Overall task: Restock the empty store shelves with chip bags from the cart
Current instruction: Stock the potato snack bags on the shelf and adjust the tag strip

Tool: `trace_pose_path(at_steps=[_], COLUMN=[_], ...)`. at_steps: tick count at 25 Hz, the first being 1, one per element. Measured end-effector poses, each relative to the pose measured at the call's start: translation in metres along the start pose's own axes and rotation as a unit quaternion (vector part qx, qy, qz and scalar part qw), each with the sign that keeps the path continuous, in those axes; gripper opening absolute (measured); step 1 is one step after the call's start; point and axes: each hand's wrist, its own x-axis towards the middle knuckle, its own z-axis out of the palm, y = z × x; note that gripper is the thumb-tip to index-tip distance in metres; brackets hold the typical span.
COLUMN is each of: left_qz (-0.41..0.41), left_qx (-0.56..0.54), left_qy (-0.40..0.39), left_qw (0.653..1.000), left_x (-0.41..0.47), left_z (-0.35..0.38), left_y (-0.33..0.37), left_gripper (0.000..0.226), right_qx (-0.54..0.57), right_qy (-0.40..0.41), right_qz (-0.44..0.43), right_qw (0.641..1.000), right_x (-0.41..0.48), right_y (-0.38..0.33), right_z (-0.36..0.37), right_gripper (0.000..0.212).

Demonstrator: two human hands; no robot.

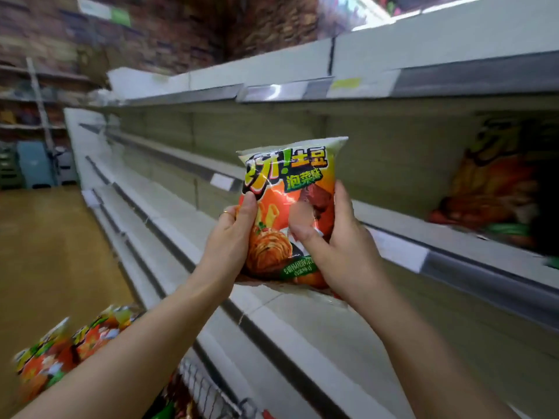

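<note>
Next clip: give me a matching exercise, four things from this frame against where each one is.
Things:
1. ring
2. cart chip bags
3. held chip bag
4. shelved chip bags

Places:
A. gripped upright by the left hand and right hand
B. far right, on a shelf
C. on a finger of the left hand
D. lower left, at the wire cart

Pairs: 1-C, 2-D, 3-A, 4-B
</note>
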Motion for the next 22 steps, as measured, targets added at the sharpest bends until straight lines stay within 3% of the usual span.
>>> trace_pose_path(at_steps=[3, 8, 10, 15, 19, 22], left_qz=[0.011, 0.043, 0.049, 0.033, 0.014, 0.003], left_qx=[0.043, 0.121, 0.119, 0.105, 0.048, 0.009], left_qy=[-0.096, -0.269, -0.315, -0.392, -0.388, -0.394], left_qw=[0.994, 0.955, 0.940, 0.913, 0.920, 0.919], left_x=[0.017, 0.047, 0.053, 0.058, 0.063, 0.065], left_z=[0.040, 0.113, 0.141, 0.191, 0.215, 0.220], left_y=[0.020, 0.040, 0.045, 0.051, 0.038, 0.026], left_gripper=[0.061, 0.110, 0.118, 0.090, 0.059, 0.057], right_qx=[-0.071, -0.178, -0.198, -0.205, -0.138, -0.131], right_qy=[0.066, 0.141, 0.174, 0.219, 0.228, 0.214], right_qz=[0.047, 0.126, 0.158, 0.216, 0.268, 0.286], right_qw=[0.994, 0.966, 0.952, 0.929, 0.926, 0.925], right_x=[-0.001, 0.001, 0.002, 0.002, 0.007, 0.010], right_y=[0.004, 0.006, 0.007, 0.014, 0.030, 0.042], right_z=[-0.046, -0.110, -0.130, -0.163, -0.169, -0.167], right_gripper=[0.077, 0.076, 0.076, 0.059, 0.064, 0.063])
